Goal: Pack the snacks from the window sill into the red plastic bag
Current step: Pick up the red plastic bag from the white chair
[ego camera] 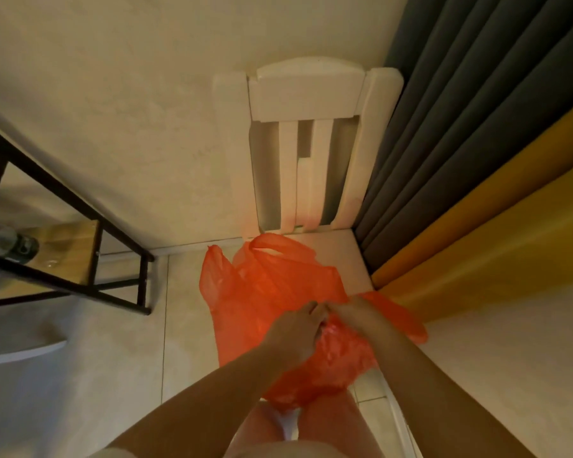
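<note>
Pinching red plastic bag [272, 292]: left hand [295, 328], right hand [354, 314], fingertips meeting.

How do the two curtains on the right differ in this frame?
The grey curtain is dark and hangs in deep folds; the yellow curtain is bright and lies smoother. The grey one sits nearer the white chair, the yellow farther right. Both reach the floor.

Both hands [323, 320] on red bag [268, 292]
</note>
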Demonstrator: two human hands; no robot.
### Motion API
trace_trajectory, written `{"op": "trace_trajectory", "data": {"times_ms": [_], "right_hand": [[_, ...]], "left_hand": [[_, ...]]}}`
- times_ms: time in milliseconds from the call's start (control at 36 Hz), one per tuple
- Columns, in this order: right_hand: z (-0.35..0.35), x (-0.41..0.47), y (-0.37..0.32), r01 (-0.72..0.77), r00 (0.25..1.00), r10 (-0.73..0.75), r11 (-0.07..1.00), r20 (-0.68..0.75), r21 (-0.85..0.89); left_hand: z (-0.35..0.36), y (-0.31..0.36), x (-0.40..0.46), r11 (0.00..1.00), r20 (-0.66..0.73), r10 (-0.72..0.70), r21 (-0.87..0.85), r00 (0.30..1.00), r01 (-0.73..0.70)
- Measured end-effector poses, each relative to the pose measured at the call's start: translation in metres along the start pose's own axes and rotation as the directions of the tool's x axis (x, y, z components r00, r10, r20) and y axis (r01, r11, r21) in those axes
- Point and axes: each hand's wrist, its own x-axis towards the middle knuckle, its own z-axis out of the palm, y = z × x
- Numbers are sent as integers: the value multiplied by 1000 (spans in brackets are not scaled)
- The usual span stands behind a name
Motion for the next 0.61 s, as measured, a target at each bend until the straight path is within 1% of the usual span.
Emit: {"op": "trace_trajectory", "data": {"times_ms": [28,56,111,139,194,222,250,278,306,361,389,417,444,472,500,556,611], "right_hand": [[3,-5,2,38,998,-34,995,49,-96],[8,-8,6,82,996,-78,984,30,-158],[18,-9,19,118,989,-129,983,-72,-138],[20,-11,24,146,975,-168,977,-143,-154],[23,-19,38,227,932,-275,950,-237,-213],[20,-37,31,256,906,-326,931,-272,-261],[19,-46,34,279,896,-362,910,-258,-307],[18,-58,35,305,888,-405,874,-219,-380],[17,-67,39,294,897,-404,850,-181,-437],[18,-79,55,290,896,-408,835,-174,-467],[20,-77,66,323,873,-451,820,-185,-472],[22,-78,77,341,860,-471,817,-197,-466],[25,-83,88,368,838,-503,808,-211,-461],[26,-88,100,372,834,-508,807,-216,-459],[26,-101,105,396,809,-535,802,-242,-448],[27,-117,122,464,753,-593,786,-285,-407],[27,-133,142,514,726,-621,775,-296,-368]], "left_hand": [[3,1,-7,1000,11,4,-28,1000,-4],[6,2,-14,998,29,1,-63,1000,1],[11,3,-28,992,104,-37,-120,994,50],[13,4,-34,989,176,-58,-123,983,80],[13,7,-46,992,363,-51,-87,931,88],[10,9,-48,997,430,-42,-45,902,68],[5,13,-52,999,453,-38,10,891,38],[0,18,-54,998,431,-38,63,902,12],[-6,22,-55,993,367,-43,116,929,0],[-18,32,-58,977,169,-50,213,984,13],[-22,36,-59,968,62,-27,252,998,11],[-24,40,-60,955,-26,14,298,1000,-5],[-24,44,-60,936,-78,54,352,995,-24],[-22,48,-60,915,-90,79,401,993,-37],[-18,52,-60,900,-68,86,433,994,-48],[-4,64,-58,879,26,100,467,995,-100],[10,79,-55,851,145,125,493,982,-181]]}}
